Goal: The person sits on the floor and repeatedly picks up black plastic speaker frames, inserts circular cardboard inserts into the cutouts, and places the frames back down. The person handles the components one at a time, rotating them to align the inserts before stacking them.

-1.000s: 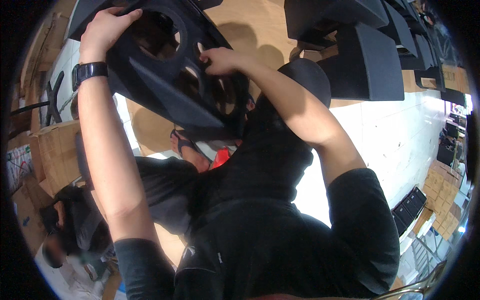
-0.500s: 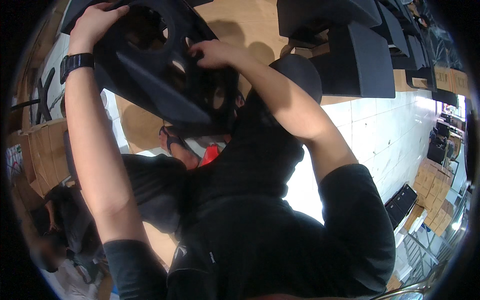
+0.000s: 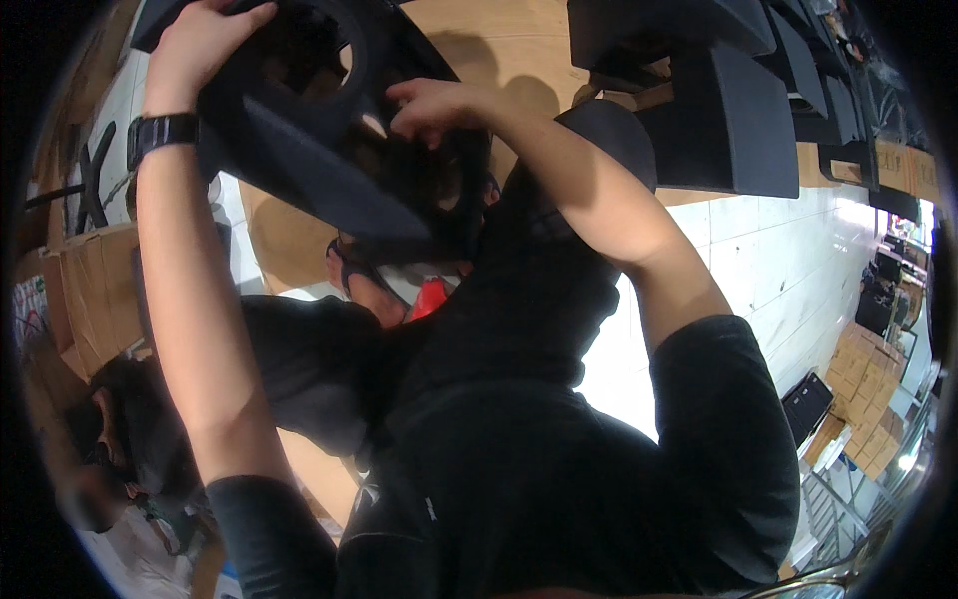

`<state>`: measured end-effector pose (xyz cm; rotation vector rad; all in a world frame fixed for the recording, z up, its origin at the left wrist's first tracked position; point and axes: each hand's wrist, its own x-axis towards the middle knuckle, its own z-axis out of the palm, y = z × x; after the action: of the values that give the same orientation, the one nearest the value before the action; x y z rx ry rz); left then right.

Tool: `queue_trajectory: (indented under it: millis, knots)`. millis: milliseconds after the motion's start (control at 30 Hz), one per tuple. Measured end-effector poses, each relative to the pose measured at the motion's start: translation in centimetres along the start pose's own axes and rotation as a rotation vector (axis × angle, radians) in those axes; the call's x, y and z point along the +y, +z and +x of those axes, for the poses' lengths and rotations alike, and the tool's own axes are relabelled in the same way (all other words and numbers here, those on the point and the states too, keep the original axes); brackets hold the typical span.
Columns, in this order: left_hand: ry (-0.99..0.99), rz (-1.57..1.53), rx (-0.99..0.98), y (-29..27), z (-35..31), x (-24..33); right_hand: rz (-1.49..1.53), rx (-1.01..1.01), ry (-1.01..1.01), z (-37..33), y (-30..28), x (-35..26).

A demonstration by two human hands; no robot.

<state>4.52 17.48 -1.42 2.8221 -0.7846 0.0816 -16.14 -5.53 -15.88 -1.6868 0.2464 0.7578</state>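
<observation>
A black speaker cabinet, with a large round cut-out and smaller openings in its panel, stands tilted before my knees. My left hand is wrapped over its far left edge, thumb stretched toward the big cut-out; a black watch is on that wrist. At a small opening in the middle of the panel is my right hand. Its fingers are bent together, and their tips hide whatever they may pinch. Inside the cabinet it is too dark to make anything out.
More black cabinets stand in rows at the far right, near brown cardboard. White floor tiles run along the right. Something red lies near my foot. Another person is at the lower left, beside a cardboard box.
The fingers of my right hand have curled down a little at the small opening. My left hand keeps its hold on the cabinet's edge. The whole view has shifted slightly.
</observation>
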Motion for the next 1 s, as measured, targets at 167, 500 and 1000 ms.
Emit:
queue_trajectory:
  millis: [167,500,1000]
  knots:
    - [-0.213,-0.08,0.023,-2.6,-3.0,6.1,0.246,-0.029,0.047,-0.4,-0.4,0.3]
    - [-0.114,-0.018,0.085,-2.8,-4.2,7.9,0.226,-0.048,0.091,-0.7,-1.0,1.5]
    - [0.277,0.055,-0.052,0.8,2.8,-0.6,-0.496,0.683,-0.294,-0.6,-5.3,1.5]
